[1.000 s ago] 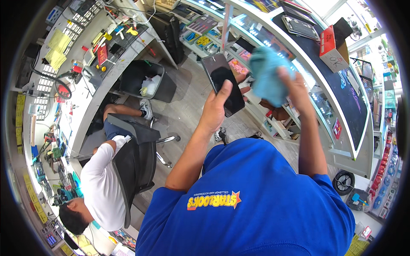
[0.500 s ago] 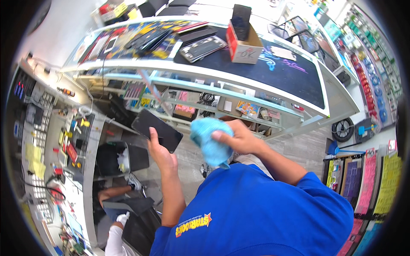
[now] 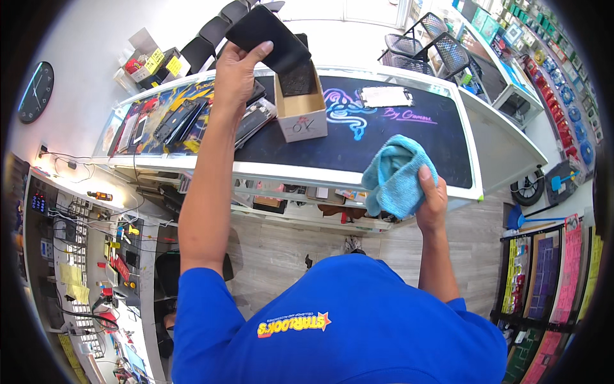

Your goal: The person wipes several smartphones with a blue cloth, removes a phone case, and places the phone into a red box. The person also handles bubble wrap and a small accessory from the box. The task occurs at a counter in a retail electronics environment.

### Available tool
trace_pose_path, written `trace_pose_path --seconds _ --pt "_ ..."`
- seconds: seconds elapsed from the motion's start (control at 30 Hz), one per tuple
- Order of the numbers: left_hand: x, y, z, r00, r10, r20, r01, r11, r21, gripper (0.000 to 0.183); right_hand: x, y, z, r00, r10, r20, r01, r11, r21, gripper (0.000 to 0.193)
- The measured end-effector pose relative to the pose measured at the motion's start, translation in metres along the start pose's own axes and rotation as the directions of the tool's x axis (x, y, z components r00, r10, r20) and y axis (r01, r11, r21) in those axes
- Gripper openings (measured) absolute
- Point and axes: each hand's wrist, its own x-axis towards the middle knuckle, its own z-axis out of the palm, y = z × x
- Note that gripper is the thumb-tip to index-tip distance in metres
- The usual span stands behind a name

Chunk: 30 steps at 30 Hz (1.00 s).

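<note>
A flat black phone (image 3: 268,40) is held up over the far part of the counter by my left hand (image 3: 238,72), thumb across its face. Just under the phone stands an open cardboard box (image 3: 302,125) with dark flat slabs (image 3: 298,82) upright in it; the phone covers part of them. My right hand (image 3: 432,198) grips a bunched light-blue cloth (image 3: 398,178) above the counter's near right edge, its fingers mostly behind the cloth.
On the dark counter (image 3: 409,144), several phones and black flat parts (image 3: 179,121) lie left of the box. A white flat piece (image 3: 387,97) lies to its right. Mesh chairs (image 3: 451,54) stand beyond. A cluttered workbench (image 3: 115,256) runs along the left, hanging racks (image 3: 543,275) at right.
My left hand has carried the phone up and forward, from below the counter's near edge to above the box. My right hand has moved right with the cloth. My view has shifted.
</note>
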Motion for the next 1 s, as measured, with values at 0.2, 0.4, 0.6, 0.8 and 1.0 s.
trace_pose_path --seconds 0.2,0.4,0.6,0.8,1.0 --pt "0.032 -0.068 -0.002 0.944 -0.294 0.147 0.234 0.916 0.327 0.047 0.031 0.001 -0.062 0.999 0.045 -0.009 -0.045 0.999 0.009 0.051" --pt "0.031 -0.092 0.005 0.856 -0.510 0.086 0.422 0.785 0.453 0.046 0.055 0.007 -0.075 0.977 0.198 0.075 -0.203 0.977 0.058 0.050" --pt "0.044 -0.132 -0.009 0.933 -0.358 0.030 0.304 0.833 0.462 0.038 0.059 0.016 -0.079 0.943 0.275 0.187 -0.284 0.959 0.021 0.049" --pt "0.048 -0.119 0.007 0.934 -0.348 0.080 0.318 0.912 0.257 0.050 0.056 0.020 -0.106 0.972 0.210 0.108 -0.228 0.953 0.201 0.054" --pt "0.050 -0.130 -0.001 0.977 -0.209 -0.038 0.205 0.879 0.430 0.072 0.074 0.014 -0.123 0.965 0.187 -0.183 -0.174 0.981 0.086 0.055"
